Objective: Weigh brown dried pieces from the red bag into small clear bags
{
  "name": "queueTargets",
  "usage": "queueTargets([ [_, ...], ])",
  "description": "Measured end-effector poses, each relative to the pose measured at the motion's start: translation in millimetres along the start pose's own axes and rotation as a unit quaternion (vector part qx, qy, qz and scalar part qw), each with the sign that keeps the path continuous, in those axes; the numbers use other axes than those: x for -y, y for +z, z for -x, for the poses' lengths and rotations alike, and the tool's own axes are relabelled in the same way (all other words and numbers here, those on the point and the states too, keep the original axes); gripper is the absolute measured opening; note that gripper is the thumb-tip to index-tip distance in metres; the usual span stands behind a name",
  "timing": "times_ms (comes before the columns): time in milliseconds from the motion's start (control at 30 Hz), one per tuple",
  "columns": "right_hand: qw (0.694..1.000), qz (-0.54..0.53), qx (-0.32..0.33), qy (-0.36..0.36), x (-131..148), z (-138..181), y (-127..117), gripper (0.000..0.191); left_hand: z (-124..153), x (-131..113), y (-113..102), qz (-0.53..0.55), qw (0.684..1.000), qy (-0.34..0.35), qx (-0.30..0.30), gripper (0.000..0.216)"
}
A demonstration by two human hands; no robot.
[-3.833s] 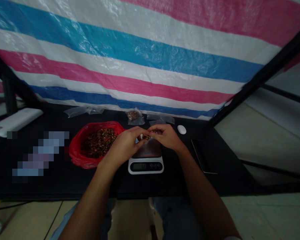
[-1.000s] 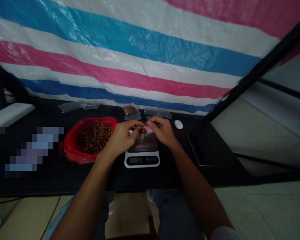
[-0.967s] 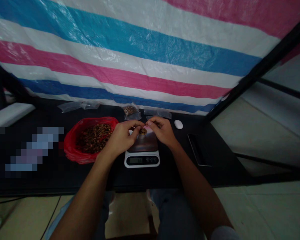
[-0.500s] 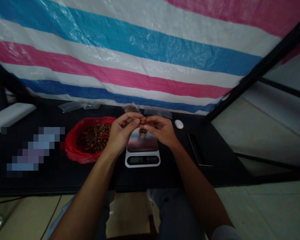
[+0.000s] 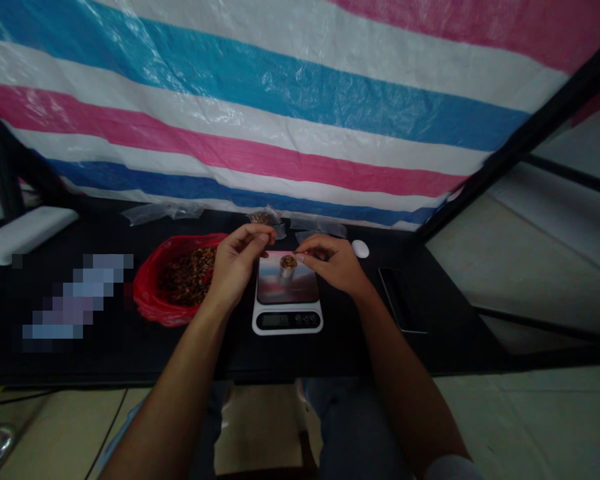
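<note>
A small metal cup (image 5: 287, 272) filled with brown bits stands upright on the steel plate of a white digital scale (image 5: 288, 323). My right hand (image 5: 330, 263) is at the cup's upper right, thumb and fingers pinched together; whatever they hold is too small to name. To the left of the cup is my left hand (image 5: 241, 261), raised, its thumb pressed against the fingers, with any content hidden. Partly behind the left hand lies an open red plastic bag (image 5: 147, 293) full of small brown, seed-like pieces (image 5: 185, 277).
Clear plastic bags (image 5: 163, 212) lie along the back, and one small bag (image 5: 266, 218) holds brown pieces. On the right are a round white object (image 5: 361, 249) and a dark phone-like device (image 5: 403, 300). A striped sheet (image 5: 280, 120) hangs behind the black table (image 5: 280, 360).
My hands were together above the cup and have parted, the left going slightly left and the right slightly right. The cup shows more fully now.
</note>
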State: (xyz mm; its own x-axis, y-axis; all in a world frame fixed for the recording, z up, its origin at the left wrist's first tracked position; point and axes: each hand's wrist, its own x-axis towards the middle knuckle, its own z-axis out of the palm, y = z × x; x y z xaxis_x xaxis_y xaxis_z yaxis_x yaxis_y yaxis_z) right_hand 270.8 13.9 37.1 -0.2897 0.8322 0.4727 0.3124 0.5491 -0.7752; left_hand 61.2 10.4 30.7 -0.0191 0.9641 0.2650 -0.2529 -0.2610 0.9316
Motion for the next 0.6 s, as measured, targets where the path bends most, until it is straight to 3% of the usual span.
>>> queueTargets([
  [300,0.997,0.03,0.063,-0.016,-3.0,1.4,-2.3,0.01,-0.4,2.5,1.7,-0.081,0.997,-0.016,0.013,0.023],
  [600,0.997,0.034,0.063,-0.008,-2.3,1.4,-0.1,0.012,-0.7,5.6,0.7,-0.1,0.995,-0.017,0.017,0.026],
])
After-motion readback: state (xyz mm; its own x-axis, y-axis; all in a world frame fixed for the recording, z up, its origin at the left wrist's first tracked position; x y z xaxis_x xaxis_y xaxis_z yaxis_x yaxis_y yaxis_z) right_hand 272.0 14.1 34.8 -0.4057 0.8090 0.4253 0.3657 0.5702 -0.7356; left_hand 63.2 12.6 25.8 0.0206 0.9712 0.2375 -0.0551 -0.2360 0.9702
